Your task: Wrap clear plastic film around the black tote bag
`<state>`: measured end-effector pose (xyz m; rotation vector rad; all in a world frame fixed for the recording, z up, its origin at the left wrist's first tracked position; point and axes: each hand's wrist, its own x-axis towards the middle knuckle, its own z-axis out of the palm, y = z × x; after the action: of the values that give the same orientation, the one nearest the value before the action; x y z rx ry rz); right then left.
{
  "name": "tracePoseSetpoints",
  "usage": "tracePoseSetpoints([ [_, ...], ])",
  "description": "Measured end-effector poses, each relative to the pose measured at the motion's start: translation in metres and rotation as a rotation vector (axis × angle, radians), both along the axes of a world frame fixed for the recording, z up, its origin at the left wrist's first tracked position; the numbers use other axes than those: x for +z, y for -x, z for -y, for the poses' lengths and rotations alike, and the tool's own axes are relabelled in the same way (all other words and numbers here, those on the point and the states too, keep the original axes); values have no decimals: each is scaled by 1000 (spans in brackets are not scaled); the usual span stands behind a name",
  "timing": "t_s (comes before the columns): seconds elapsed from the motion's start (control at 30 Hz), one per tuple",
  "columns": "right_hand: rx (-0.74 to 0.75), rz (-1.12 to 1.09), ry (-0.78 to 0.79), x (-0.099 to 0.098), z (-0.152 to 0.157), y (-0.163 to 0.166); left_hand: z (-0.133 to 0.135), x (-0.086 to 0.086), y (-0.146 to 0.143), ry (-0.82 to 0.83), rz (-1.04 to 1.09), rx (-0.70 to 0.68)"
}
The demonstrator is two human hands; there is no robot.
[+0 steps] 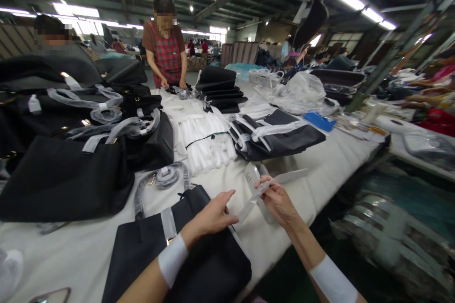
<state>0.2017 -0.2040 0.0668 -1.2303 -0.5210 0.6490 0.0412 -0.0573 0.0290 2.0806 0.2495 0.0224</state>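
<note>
Right now: right hand (278, 200) fingers pinched together on long white paper strip (280, 180), held just above white table (320, 170). Left hand (213, 215) fingers loosely apart, thumb and index tips at strip's lower end, over black bag (199, 265) at table edge. Small white tag (250, 176) under strip, faint print, unreadable. Two white wristbands, one per forearm. Further out: pile of black bags (64, 151) left, grey-black bag (277, 137) centre, stack of black pieces (218, 87) behind. Two co-workers at far end, one in red plaid apron (167, 57), other cut off behind bags. Right side blurred, hard to make out.
</note>
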Motion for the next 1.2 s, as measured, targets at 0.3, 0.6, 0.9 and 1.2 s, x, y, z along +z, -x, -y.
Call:
tracePoseSetpoints([
  [0.3, -167, -104, -15, -24, -14, -8, -1, -48, -42, 62, -154, -192],
  [0.6, -404, -200, -70, -45, -10, -30, 17, -70, -35, -125, -60, 72],
  [0.9, -419, 14, 401, -72, 16, 32, 25, -73, -29, -229, -45, 69],
  [1.2, -410, 220, 438, -76, -6, 27, 27, -66, -27, -291, -16, 27],
])
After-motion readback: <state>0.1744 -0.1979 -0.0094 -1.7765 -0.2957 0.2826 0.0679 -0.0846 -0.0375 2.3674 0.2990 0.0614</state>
